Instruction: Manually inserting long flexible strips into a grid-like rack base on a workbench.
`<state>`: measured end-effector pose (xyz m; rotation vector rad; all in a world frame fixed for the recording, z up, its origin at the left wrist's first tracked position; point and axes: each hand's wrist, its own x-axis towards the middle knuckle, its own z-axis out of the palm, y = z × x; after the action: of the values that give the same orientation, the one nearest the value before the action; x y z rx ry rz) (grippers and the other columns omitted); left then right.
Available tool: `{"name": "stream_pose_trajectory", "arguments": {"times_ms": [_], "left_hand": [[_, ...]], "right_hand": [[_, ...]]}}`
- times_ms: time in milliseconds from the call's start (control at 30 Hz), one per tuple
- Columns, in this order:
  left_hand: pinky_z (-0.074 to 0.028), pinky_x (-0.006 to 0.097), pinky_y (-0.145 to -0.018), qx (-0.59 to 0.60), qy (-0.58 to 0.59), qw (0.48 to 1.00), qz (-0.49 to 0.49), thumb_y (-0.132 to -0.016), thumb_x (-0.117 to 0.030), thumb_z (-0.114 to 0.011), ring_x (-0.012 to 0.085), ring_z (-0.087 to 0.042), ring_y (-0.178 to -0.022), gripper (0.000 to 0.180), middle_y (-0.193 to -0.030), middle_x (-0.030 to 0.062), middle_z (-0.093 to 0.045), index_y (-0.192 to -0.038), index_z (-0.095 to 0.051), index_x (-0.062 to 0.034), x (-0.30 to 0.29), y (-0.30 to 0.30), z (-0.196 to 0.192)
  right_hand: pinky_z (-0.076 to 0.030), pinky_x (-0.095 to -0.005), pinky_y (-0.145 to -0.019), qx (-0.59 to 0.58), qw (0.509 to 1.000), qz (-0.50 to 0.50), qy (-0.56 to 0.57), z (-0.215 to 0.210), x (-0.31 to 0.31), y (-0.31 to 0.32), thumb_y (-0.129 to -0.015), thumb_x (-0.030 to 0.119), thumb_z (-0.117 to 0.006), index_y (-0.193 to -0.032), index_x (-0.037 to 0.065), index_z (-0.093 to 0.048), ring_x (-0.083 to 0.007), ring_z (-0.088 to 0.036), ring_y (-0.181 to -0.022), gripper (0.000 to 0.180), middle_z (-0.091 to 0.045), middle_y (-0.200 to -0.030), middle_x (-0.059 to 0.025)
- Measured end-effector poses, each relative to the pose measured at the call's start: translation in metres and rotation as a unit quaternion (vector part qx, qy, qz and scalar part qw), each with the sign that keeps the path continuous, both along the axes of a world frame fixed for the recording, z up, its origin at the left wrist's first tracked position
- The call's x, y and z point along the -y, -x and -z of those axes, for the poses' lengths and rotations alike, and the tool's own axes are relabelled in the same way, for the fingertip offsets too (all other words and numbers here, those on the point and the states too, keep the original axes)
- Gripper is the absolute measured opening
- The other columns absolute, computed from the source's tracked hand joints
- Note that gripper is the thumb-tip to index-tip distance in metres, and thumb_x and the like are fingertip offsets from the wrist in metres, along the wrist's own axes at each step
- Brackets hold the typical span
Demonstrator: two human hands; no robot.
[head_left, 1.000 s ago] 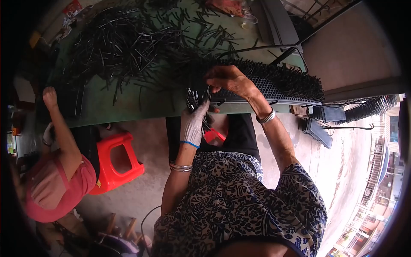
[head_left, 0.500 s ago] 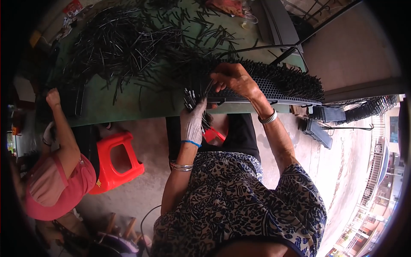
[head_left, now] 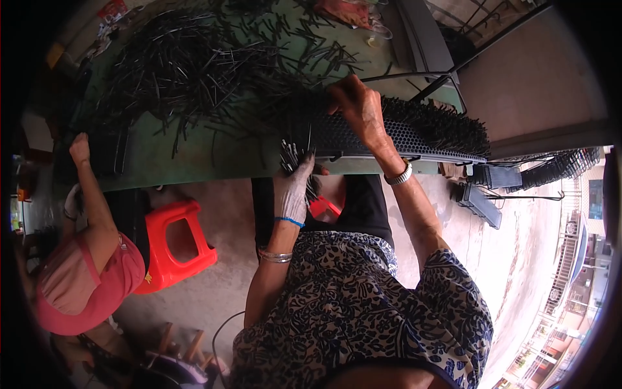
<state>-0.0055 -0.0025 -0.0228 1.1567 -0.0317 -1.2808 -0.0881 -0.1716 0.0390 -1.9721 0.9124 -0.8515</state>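
Hands at a perforated panel. We see the left hand, gloved, closed around a bundle of dark strips, whose pale-tipped ends fan upward above the fingers at the near edge of the green table. The bare right hand is raised over the black panel, fingers bent and drawn together towards its far side; dark on dark, and with some blur, we cannot tell whether they pinch a strip. The panel lies along the table's near edge, to the right of the bundle, with a dense growth of short dark pieces standing along it. A loose pile of similar strips covers the table beyond and to the left. For good handling, we would keep the bundle close beside the panel, so that the right hand's path between them stays short; hold it firmly enough to keep the ends level, yet loosely enough for one strip to slide free; and pinch each strip near its end, since thin pieces probably flex or tangle when gripped further along.
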Motion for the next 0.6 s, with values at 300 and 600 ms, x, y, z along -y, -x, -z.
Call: {"name": "stream_pose_trajectory", "arguments": {"times_ms": [300,600], "left_hand": [[-0.037,0.020,-0.041,0.032,0.025,0.999,0.035,-0.092,-0.023,-0.065,0.0065,-0.052,-0.045,0.018,-0.069,0.0056,-0.069,-0.091,-0.068,-0.0052,-0.010,0.004,-0.005],[-0.041,0.029,-0.032,0.054,-0.022,0.995,0.082,-0.095,-0.033,-0.060,0.0204,-0.053,-0.034,0.033,-0.066,0.0165,-0.066,-0.104,-0.065,-0.0021,-0.004,0.003,0.026]], "right_hand": [[-0.049,-0.0306,-0.054,-0.046,0.998,-0.027,0.037,-0.006,-0.004,-0.006,-0.094,0.012,-0.056,-0.094,-0.002,-0.057,-0.0184,-0.063,-0.056,0.014,-0.064,-0.065,-0.0115],[-0.046,-0.0311,-0.051,-0.070,0.977,-0.081,0.182,0.005,0.016,-0.005,-0.092,0.009,-0.058,-0.093,-0.003,-0.056,-0.0183,-0.060,-0.053,0.012,-0.060,-0.065,-0.0119]]}}
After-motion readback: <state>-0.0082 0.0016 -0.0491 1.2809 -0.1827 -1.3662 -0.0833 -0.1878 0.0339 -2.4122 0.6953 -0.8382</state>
